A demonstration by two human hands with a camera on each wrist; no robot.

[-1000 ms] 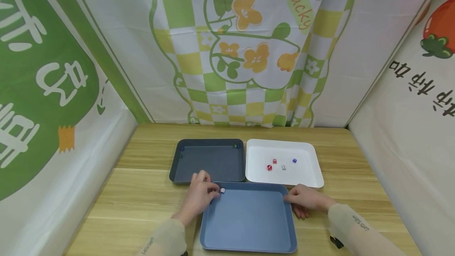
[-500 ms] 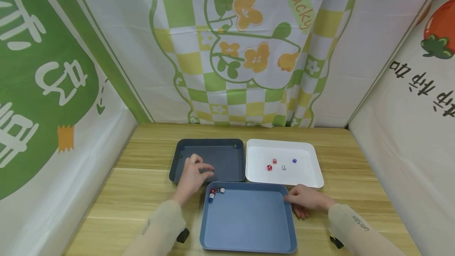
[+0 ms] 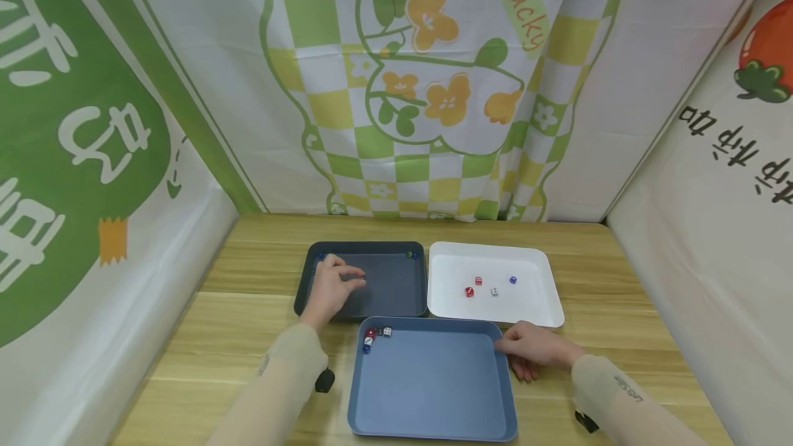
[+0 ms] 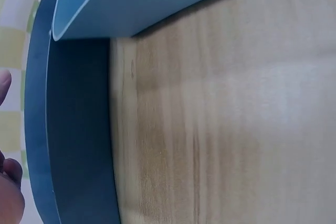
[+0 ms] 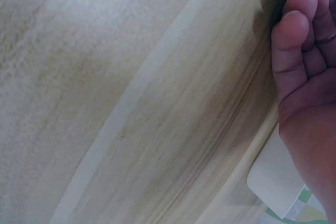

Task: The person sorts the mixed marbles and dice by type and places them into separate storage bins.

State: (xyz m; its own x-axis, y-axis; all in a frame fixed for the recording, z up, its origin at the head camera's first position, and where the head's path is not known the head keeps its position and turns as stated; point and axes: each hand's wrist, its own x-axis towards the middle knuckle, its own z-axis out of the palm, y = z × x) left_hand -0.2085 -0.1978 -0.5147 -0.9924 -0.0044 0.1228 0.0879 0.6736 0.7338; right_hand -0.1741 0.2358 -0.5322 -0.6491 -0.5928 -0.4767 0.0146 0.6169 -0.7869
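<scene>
A left hand [image 3: 331, 288] pinches a tiny dark piece [image 3: 363, 277] over the dark tray [image 3: 392, 294], best released low; the right hand [image 3: 535, 347] grips the right edge of the blue tray [image 3: 440, 384].

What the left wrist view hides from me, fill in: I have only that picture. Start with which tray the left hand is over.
Observer: By the head view, the left hand is over the dark tray.
Operator: Now place the right hand for me.
Observer: The right hand is at the right-hand rim of the blue tray, across from the corner where its dice are clustered.
Operator: Report what the white tray holds.
Observer: The white tray holds two red dice, a pale die and a blue die.
</scene>
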